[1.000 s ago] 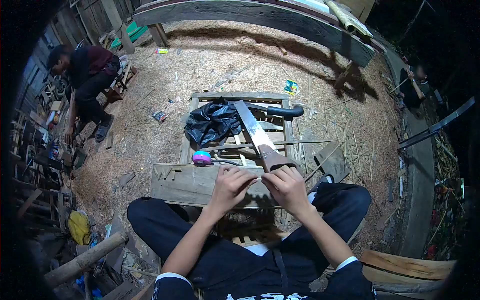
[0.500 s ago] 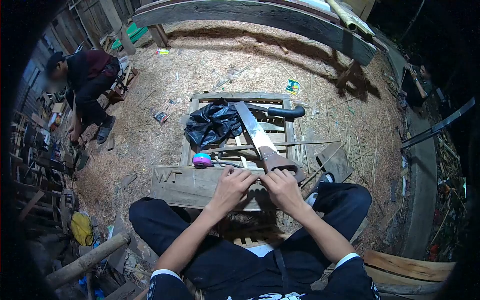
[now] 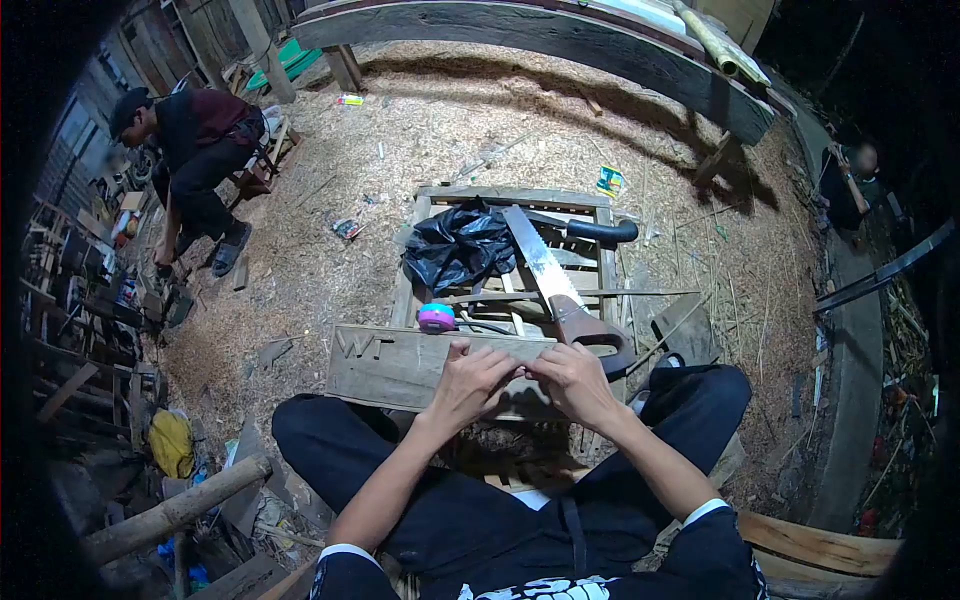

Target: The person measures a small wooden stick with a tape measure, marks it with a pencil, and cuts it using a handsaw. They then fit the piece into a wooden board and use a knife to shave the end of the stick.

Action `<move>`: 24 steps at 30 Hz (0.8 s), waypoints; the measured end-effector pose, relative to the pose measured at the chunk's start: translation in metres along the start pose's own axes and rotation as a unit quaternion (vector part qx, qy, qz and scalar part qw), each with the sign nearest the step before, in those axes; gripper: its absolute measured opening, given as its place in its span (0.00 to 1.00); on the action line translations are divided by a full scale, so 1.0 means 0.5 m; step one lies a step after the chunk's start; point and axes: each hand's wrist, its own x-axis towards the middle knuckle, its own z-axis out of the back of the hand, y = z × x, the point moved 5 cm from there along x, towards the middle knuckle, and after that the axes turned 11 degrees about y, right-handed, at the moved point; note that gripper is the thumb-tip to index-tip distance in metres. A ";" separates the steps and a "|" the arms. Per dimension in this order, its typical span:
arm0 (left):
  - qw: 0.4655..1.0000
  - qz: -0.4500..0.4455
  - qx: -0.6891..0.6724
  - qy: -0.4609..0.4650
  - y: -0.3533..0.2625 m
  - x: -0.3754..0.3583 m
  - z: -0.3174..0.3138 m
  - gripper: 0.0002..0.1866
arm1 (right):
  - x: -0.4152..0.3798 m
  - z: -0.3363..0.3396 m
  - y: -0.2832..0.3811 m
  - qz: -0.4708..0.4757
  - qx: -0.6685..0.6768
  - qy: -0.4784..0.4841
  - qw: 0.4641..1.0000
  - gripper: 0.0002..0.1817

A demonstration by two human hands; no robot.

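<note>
A: Hands?
B: Left hand and right hand curled, fingertips nearly meeting over flat, grainy plank; grip contents hidden, can't tell.
A: Progress?
B: Thin wood strips laid angularly at plank's left end; remainder unclear.
A: Beyond?
B: Round pink-blue case, toothed metal saw, crumpled glossy black plastic, slatted frame.

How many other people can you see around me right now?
2. A person in a black cap is bent forward low at the left, and a person in dark clothes is at the far right. Others may be hidden in the dark edges.
</note>
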 end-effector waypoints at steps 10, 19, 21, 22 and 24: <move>0.995 0.055 -0.039 -0.075 0.001 0.012 0.022 0.15 | 0.005 0.039 -0.008 -0.058 -0.014 -0.119 0.991 0.12; 0.993 0.049 -0.047 -0.092 -0.004 0.025 0.019 0.13 | -0.003 0.048 -0.019 -0.073 0.019 -0.129 0.989 0.11; 0.993 0.052 -0.050 -0.096 -0.006 0.025 0.019 0.12 | -0.004 0.047 -0.020 -0.074 0.009 -0.126 0.989 0.11; 0.992 0.055 -0.054 -0.099 -0.005 0.025 0.019 0.11 | -0.003 0.051 -0.018 -0.069 0.003 -0.137 0.988 0.11; 0.991 0.062 -0.062 -0.103 -0.003 0.020 0.016 0.10 | -0.007 0.050 -0.017 -0.062 -0.004 -0.145 0.987 0.10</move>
